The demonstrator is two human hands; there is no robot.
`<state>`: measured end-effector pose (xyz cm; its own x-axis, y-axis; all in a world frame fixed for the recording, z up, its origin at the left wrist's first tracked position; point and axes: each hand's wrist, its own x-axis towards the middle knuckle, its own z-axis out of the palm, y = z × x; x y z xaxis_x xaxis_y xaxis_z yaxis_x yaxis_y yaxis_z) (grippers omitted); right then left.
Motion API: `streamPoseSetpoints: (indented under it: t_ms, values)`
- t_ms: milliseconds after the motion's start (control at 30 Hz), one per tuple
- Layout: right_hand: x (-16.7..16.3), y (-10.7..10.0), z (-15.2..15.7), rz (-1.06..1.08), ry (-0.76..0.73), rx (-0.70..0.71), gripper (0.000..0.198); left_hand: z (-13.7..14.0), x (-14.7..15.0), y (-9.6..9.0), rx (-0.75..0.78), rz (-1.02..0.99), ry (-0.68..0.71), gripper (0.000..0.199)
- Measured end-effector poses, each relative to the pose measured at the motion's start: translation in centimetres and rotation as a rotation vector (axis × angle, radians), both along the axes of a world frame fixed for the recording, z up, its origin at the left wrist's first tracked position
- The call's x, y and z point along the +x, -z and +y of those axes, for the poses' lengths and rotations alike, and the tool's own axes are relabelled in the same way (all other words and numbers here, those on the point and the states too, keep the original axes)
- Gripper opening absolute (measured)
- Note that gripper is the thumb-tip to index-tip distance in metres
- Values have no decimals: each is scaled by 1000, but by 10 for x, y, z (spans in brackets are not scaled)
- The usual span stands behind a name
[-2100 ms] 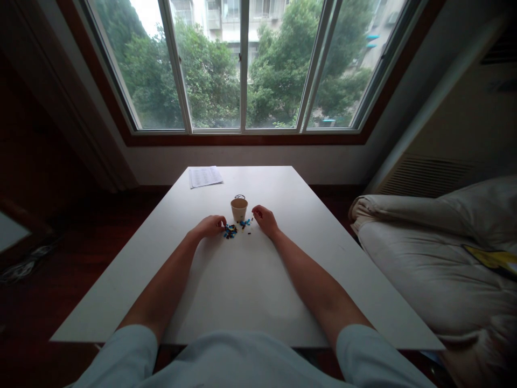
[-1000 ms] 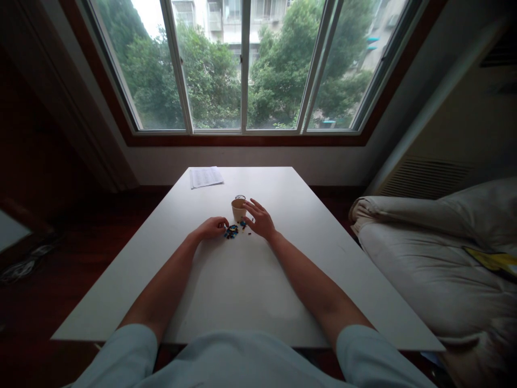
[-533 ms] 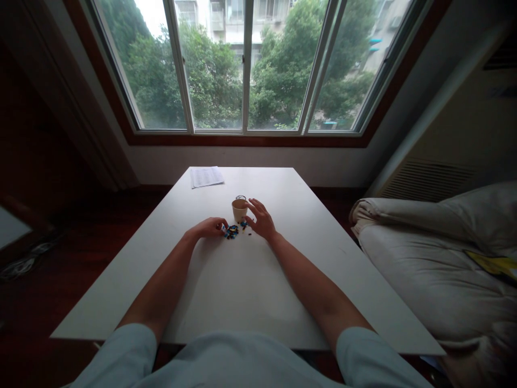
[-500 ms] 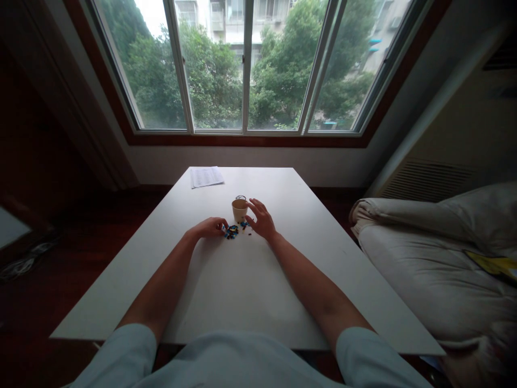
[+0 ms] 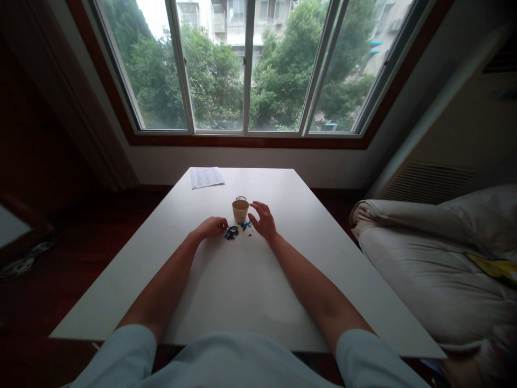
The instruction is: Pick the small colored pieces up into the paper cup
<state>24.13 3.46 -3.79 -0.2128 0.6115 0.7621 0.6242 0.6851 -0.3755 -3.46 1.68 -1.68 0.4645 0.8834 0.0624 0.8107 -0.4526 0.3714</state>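
A tan paper cup (image 5: 240,212) stands upright on the white table, its mouth upward. Just in front of it lies a pile of small blue, yellow and dark pieces (image 5: 231,233), too small to name exactly. A looser scatter of similar pieces (image 5: 245,225) lies to the right of that pile. My left hand (image 5: 213,227) rests at the pile's left edge with its fingers curled together; what they hold, if anything, is hidden. Right of the cup, my right hand (image 5: 265,221) is open, thumb and fingers apart, with a small gap to the cup's side.
Printed papers (image 5: 207,177) lie at the table's far left corner. A dark thin loop (image 5: 241,198) shows behind the cup. The white table (image 5: 250,291) reaches toward the window. A padded pale sofa (image 5: 424,258) stands along the right side.
My right hand has shifted slightly right, away from the cup's rim. My left hand stays by the pile with its fingers curled.
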Motion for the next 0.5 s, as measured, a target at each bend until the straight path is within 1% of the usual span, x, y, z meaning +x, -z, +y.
streamPoseSetpoints:
  t_ms: [233, 433, 500]
  values:
    - [0, 2, 2, 31, -3, -22, 41, -2, 1, -1, -22, -10, 25, 30]
    - [0, 2, 1, 34, -7, -20, 40, -5, 5, -4, -26, -42, 43, 24]
    - [0, 2, 1, 29, -7, -21, 39, -7, 9, -5, -40, -45, 52, 25]
